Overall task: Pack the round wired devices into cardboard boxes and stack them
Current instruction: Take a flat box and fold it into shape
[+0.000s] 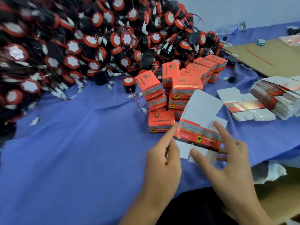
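Works over a blue cloth (81, 143) under a pale wall (243, 8), beside heaped round wired devices (81, 46). Pinches the cardboard box (198, 135) with the left hand (162, 163), clasps it with the right hand (230, 159). Runs left to right, white flap rising away, just before packed boxes (162, 122).

Small packing workshop. A blue-clothed desk (73, 151) carries a large heap of identical round wired devices (81, 46) from 9 to 12 o'clock, closed printed boxes (186, 85) stacked near the centre, and a pile of flat cartons (279, 95) at 3 o'clock. A partly opened carton (199, 127) shows at 5 o'clock and a cardboard sheet (267, 54) at 2 o'clock.
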The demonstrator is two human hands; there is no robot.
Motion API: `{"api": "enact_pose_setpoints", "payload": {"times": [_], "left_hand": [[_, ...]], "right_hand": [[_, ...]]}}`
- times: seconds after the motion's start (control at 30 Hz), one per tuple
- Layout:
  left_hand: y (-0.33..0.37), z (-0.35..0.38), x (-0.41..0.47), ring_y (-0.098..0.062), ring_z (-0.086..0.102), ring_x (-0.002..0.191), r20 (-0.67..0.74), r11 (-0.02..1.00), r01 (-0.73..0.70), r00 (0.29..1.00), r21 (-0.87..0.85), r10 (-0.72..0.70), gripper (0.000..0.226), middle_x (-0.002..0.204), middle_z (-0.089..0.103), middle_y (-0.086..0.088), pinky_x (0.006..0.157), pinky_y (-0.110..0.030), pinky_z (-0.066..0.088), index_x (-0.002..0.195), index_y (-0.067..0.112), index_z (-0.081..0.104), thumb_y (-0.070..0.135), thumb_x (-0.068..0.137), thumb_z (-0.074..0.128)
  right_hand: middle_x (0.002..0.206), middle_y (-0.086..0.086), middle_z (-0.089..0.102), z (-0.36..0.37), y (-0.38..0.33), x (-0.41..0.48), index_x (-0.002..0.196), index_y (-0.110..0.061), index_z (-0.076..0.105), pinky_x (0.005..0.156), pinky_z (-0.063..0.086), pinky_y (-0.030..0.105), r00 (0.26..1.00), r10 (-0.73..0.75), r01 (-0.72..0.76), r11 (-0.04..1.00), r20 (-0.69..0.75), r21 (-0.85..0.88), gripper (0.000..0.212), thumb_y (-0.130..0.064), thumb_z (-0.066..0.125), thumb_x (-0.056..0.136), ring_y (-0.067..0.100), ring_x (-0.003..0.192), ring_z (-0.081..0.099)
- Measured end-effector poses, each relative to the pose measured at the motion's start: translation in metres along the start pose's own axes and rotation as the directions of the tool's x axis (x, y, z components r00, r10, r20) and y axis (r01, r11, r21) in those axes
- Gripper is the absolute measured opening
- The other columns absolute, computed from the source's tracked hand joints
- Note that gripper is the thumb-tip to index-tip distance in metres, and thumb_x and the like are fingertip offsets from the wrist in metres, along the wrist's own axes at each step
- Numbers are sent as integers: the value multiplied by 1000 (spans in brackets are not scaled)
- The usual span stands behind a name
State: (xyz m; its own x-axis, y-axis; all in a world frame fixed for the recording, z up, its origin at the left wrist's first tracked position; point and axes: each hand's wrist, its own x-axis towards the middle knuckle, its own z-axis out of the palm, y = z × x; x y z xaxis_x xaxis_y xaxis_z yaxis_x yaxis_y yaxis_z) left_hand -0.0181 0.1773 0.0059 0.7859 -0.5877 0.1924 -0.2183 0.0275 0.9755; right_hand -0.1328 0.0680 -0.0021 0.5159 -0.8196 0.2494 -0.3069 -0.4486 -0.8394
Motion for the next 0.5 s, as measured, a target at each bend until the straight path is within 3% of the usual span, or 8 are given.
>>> {"api": "enact_pose_setpoints", "payload": {"times": [0.03,0.1,0.2,0.33,0.5], "left_hand": [[3,-14,-9,7,60,75,-50,1000,-2,999,-1,2,43,96,74,25,69,-16,49,138,32,65,10,104,49],[8,-40,-28,3,53,61,-185,1000,-9,983,-28,4,40,83,71,24,59,-12,44,133,35,67,16,101,51],[7,-77,-49,1,48,55,-368,1000,-18,930,21,25,44,69,61,20,58,-5,41,128,37,66,3,104,51],[-3,-129,-63,0,49,61,-460,993,50,888,108,5,45,71,59,18,61,-8,43,135,29,62,-1,105,46],[-20,-184,-69,-2,54,67,-521,955,135,853,264,24,48,74,58,17,62,-9,44,144,42,49,9,108,44]], "right_hand": [[111,-20,41,6,-10,-10,148,-58,38,82,45,8,998,3,-4,1000,63,17,90,-64,73,65,-11,103,55],[108,-25,39,22,-30,-28,139,-70,40,77,47,6,986,-20,13,999,165,45,80,-69,70,65,-6,99,60],[108,-30,37,53,-54,-50,131,-76,41,77,46,4,958,-88,74,995,271,60,69,-73,69,68,-4,99,60],[112,-30,34,95,-78,-58,130,-71,40,78,47,14,911,-152,158,987,383,14,65,-71,66,71,-5,100,56],[117,-20,33,155,-107,-64,142,-57,30,75,48,26,863,-237,312,945,446,-100,70,-73,47,77,5,103,57]]}}
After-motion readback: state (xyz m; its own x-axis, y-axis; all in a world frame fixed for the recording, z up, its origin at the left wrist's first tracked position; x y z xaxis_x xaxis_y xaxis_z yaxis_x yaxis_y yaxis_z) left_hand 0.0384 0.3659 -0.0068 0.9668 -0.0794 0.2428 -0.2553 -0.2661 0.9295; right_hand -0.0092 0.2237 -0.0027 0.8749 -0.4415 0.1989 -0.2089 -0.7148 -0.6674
